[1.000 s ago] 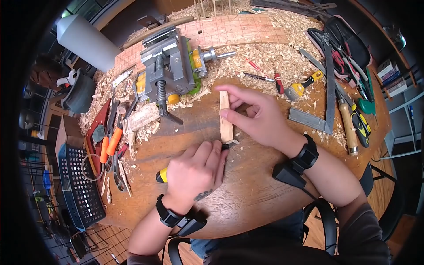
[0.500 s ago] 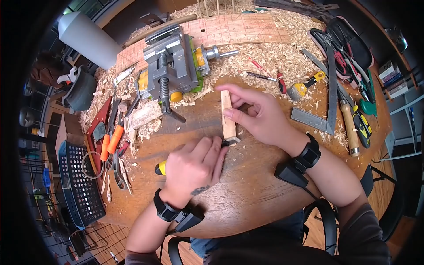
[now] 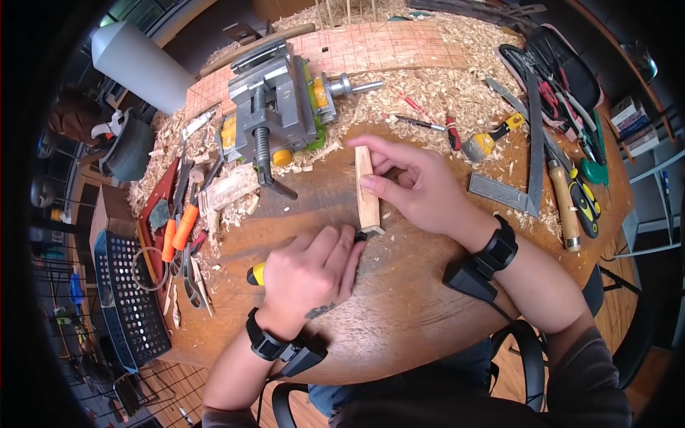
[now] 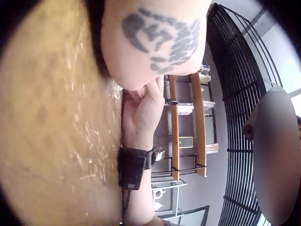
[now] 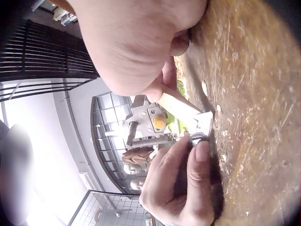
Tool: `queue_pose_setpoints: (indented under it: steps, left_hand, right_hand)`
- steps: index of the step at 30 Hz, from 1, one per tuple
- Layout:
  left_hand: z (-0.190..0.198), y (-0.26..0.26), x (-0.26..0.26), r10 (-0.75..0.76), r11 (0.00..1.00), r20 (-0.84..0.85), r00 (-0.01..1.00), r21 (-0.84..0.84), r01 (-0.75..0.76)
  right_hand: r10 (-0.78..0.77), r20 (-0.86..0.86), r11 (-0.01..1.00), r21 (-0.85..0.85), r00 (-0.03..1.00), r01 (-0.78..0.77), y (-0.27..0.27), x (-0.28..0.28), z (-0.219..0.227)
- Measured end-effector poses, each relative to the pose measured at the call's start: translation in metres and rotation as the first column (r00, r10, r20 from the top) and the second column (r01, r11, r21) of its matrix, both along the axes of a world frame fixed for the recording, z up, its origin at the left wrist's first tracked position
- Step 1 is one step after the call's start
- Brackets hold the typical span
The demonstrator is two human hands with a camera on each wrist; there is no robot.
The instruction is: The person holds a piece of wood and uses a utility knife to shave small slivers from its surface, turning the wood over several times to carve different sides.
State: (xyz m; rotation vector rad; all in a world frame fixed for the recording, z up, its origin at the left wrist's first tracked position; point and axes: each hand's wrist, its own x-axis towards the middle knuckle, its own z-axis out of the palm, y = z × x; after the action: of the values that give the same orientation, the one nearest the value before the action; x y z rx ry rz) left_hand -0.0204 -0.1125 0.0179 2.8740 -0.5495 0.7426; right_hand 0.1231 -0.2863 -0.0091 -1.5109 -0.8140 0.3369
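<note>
My right hand [image 3: 428, 189] pinches a tapered wooden stick [image 3: 367, 192] between thumb and fingers, its lower end angled down toward the tabletop. In the left hand [image 3: 303, 267] is a slim cutting tool, probably a utility knife [image 3: 256, 274], whose yellow and black handle end pokes out behind the palm. Its dark front part meets the lower end of the stick, where a pale cut face shows. The right wrist view has the left thumb and forefinger pinching the tool's dark metal tip [image 5: 198, 138] against the stick [image 5: 181, 109]. Most of the handle is hidden.
A grey bench vise [image 3: 275, 107] stands behind the hands, wood shavings [image 3: 421, 85] spread around it. To the right lie a metal square [image 3: 503, 192], a wood-handled tool [image 3: 564, 207] and a yellow scraper [image 3: 492, 139]. Orange-handled tools [image 3: 185, 228] and a perforated basket [image 3: 135, 299] sit left.
My left hand and the tool have shifted slightly left, the handle end swinging a little away from the body. My right hand keeps the same hold on the stick.
</note>
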Motion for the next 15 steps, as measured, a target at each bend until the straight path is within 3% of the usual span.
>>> queue_pose_setpoints:
  steps: [7, 9, 11, 14, 15]
  left_hand:
    - [-0.002, 0.006, 0.01, 0.058, 0.997, 0.104, 0.993, -0.064, -0.051]
    - [0.0, 0.004, 0.008, 0.058, 0.996, 0.103, 0.993, -0.075, -0.05]
    - [0.006, 0.001, 0.002, 0.001, 0.999, -0.024, 1.0, -0.051, -0.002]
    - [0.002, 0.002, 0.001, -0.03, 0.999, -0.012, 0.999, -0.031, 0.03]
    - [0.002, 0.004, 0.0, -0.032, 0.999, -0.007, 0.999, -0.018, 0.031]
  right_hand:
    - [-0.002, -0.017, 0.999, 0.037, 1.0, 0.002, 0.002, -0.001, -0.001]
    - [0.018, -0.027, 1.0, 0.004, 0.999, -0.018, 0.0, -0.001, 0.004]
    - [0.037, -0.041, 0.999, -0.025, 0.998, -0.038, -0.001, -0.002, 0.006]
    - [0.0, -0.02, 1.0, -0.031, 1.0, 0.0, -0.002, -0.001, 0.005]
    - [-0.036, -0.071, 0.998, 0.041, 0.997, 0.039, -0.001, 0.0, 0.005]
